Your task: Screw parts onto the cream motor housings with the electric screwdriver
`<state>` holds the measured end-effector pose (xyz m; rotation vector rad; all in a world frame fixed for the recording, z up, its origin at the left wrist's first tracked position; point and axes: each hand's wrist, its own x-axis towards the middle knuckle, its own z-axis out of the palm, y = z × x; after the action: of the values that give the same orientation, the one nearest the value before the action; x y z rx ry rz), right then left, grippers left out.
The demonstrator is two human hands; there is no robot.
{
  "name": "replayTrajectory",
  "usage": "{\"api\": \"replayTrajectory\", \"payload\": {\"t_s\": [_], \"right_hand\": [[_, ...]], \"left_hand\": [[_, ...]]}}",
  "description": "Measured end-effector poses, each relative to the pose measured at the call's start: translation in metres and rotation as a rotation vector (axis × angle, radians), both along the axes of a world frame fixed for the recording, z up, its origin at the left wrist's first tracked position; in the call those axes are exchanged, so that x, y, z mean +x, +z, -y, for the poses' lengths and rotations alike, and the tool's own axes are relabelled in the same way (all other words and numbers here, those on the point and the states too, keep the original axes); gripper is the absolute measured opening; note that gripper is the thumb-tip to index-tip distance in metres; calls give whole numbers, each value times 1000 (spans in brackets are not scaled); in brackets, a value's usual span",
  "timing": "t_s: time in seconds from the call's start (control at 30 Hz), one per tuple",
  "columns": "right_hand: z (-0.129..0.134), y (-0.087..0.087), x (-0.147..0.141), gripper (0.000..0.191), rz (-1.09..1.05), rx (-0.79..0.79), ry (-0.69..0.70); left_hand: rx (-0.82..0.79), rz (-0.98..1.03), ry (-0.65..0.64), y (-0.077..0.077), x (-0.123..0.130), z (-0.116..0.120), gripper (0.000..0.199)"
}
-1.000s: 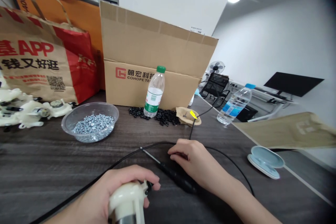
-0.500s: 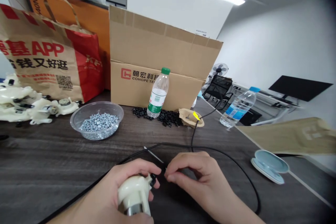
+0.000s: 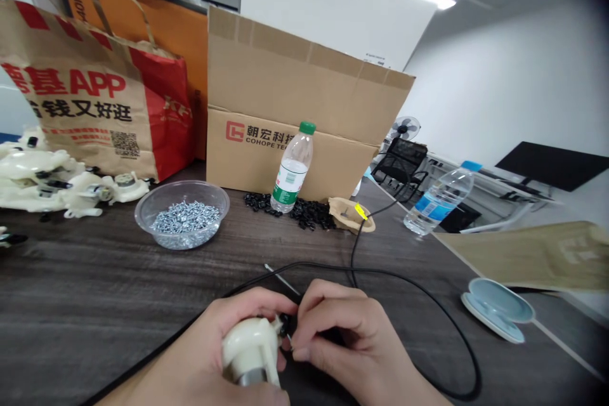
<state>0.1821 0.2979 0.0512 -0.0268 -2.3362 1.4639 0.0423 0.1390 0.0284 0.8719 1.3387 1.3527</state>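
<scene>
My left hand [image 3: 200, 349] is wrapped round a cream plastic motor housing [image 3: 252, 339] with a silver metal motor body showing below. A small black plastic piece [image 3: 284, 323] sits at the housing's right side, by my left fingertips. My right hand [image 3: 349, 333] is closed in a pinch right beside that piece, holding what looks like a small screw [image 3: 289, 339], mostly hidden by the fingertips. Behind the hands lies a thin metal shaft [image 3: 280, 279], like a screwdriver's, its other end hidden by my right hand.
A clear bowl [image 3: 143, 219] of screws stands at the left, near a heap of cream housings [image 3: 71, 187]. Small black parts [image 3: 311, 214] lie round a green-capped bottle [image 3: 290, 171] before a cardboard box [image 3: 304, 95]. A black cable [image 3: 394, 271] loops across the table; an open pale-blue case [image 3: 499, 311] lies right.
My right hand has moved left and slightly down, bringing its pinched fingertips up to the black piece on the housing. The view has shifted a little, and my left hand keeps its grip.
</scene>
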Motion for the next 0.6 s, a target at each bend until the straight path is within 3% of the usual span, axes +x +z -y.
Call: {"api": "replayTrajectory", "payload": {"t_s": [0.27, 0.43, 0.6], "right_hand": [[0, -7, -2, 19, 6, 4, -35], [2, -11, -3, 17, 0, 46, -52], [3, -19, -3, 10, 53, -38, -96]], "left_hand": [[-24, -51, -1, 2, 1, -1, 54], [96, -155, -64, -6, -3, -5, 52], [84, -297, 12, -7, -5, -2, 59]]}}
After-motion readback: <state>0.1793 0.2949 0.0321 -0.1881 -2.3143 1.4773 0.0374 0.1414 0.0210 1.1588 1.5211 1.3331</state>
